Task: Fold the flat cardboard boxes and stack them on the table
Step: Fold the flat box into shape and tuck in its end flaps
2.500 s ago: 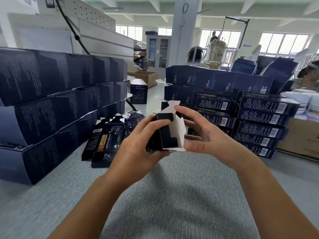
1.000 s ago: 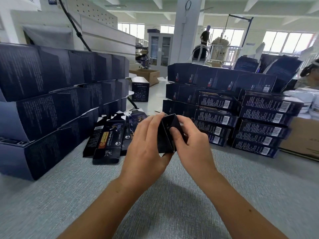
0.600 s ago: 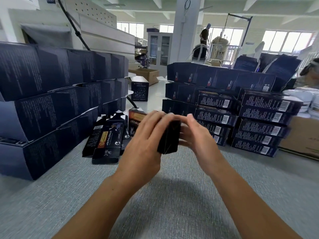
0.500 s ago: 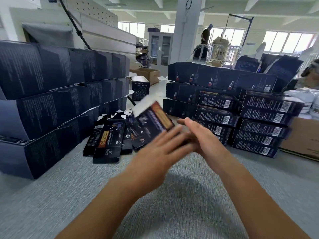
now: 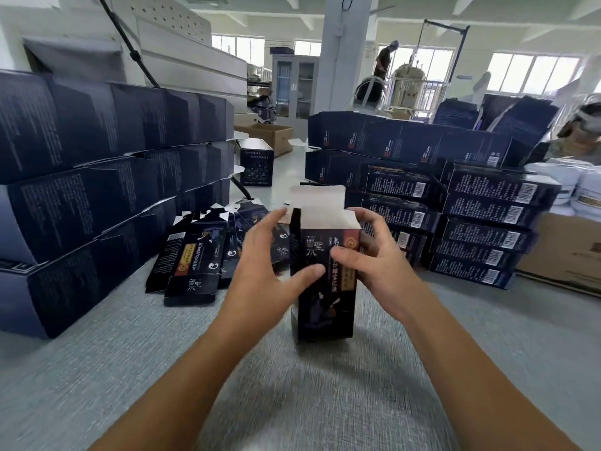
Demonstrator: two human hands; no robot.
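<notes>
A dark blue box (image 5: pixel 322 304) stands upright in the centre of the frame, its top flap open and white inside (whether its base touches the grey table (image 5: pixel 325 402) or hangs just above it cannot be told). The left hand (image 5: pixel 270 265) grasps the box's left side, thumb pressed on the printed front, fingers reaching behind. The right hand (image 5: pixel 377 265) grasps the right side, thumb on the front, fingers curled over the top edge. Flat boxes (image 5: pixel 195 258) lie fanned out left of centre. A left stack (image 5: pixel 97 164) of folded boxes fills the frame's left; a right stack (image 5: pixel 481 216) rises at centre right.
</notes>
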